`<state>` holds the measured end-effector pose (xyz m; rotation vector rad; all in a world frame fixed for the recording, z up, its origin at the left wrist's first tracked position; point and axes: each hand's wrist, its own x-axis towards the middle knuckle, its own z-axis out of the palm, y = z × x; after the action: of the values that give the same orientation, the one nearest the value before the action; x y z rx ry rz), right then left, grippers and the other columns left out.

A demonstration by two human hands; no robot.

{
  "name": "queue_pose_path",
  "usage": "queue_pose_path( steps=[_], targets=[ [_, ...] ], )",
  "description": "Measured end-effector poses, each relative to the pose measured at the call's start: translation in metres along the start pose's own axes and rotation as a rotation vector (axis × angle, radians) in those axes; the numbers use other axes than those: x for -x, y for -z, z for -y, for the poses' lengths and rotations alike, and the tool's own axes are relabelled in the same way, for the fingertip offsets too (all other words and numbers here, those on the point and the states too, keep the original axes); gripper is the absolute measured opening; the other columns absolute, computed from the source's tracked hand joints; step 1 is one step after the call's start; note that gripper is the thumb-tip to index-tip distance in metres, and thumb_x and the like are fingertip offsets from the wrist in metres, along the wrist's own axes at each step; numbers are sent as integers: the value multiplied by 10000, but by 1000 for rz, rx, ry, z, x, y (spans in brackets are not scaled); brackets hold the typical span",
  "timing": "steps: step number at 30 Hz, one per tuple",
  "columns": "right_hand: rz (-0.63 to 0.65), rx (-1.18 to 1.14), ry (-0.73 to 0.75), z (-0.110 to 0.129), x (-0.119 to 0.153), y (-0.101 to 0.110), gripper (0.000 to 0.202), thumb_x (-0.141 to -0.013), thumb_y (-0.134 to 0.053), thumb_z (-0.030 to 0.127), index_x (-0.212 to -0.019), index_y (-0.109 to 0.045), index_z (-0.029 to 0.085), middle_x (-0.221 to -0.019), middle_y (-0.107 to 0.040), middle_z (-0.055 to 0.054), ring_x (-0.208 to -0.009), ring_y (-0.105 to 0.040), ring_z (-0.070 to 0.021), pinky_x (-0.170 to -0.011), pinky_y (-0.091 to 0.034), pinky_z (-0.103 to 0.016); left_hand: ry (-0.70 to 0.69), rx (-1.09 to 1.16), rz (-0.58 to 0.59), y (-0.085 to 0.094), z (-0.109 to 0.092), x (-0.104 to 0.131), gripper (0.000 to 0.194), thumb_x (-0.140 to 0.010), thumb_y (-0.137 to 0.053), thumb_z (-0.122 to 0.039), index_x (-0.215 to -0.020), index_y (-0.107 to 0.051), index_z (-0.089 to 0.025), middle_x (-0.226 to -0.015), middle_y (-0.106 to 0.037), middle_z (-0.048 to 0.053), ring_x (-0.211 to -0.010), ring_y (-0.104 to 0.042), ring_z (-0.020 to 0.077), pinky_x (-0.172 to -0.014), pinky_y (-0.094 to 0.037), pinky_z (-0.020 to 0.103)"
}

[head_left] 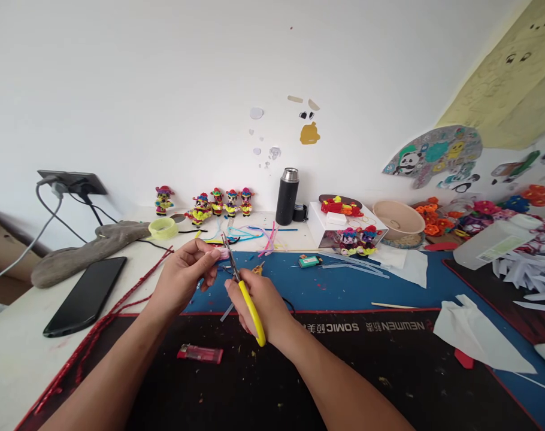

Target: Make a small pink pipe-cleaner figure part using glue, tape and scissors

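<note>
Right hand [259, 302] — fingers curling around a pair of yellow-handled metal scissors [252, 311], the blades pointing up and away over the blue mat [272, 287]. Left hand [189, 269] — thumb and fingertips pinching a small pale pink piece [223, 254] just beside the blades. Nearer the person, a red translucent plastic lighter [200, 354] is lying on the black printed desk mat [339, 377]. Farther left, a black smartphone [85, 296] is lying on the white tabletop [12, 335]. Beyond the hands, a black cylindrical flask [287, 197] is standing upright near the wall.
</note>
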<state>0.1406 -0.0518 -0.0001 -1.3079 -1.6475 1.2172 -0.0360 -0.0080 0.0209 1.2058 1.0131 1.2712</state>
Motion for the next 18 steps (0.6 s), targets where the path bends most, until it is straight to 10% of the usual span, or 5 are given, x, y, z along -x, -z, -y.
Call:
queue_pose_path(
  steps=[18],
  targets=[
    [-37,-522,19,-8,-7,-4,558,-922,-669,777,-904,-581,226,-480,-507,104,-269,-420,-104,-275,-331,-207,-18,348,-72,9,10,-11,409,-652,-1038,-364,-932,-799,-186,-767,-722,17,-624,-605,112,-556,-494,189]
  ],
)
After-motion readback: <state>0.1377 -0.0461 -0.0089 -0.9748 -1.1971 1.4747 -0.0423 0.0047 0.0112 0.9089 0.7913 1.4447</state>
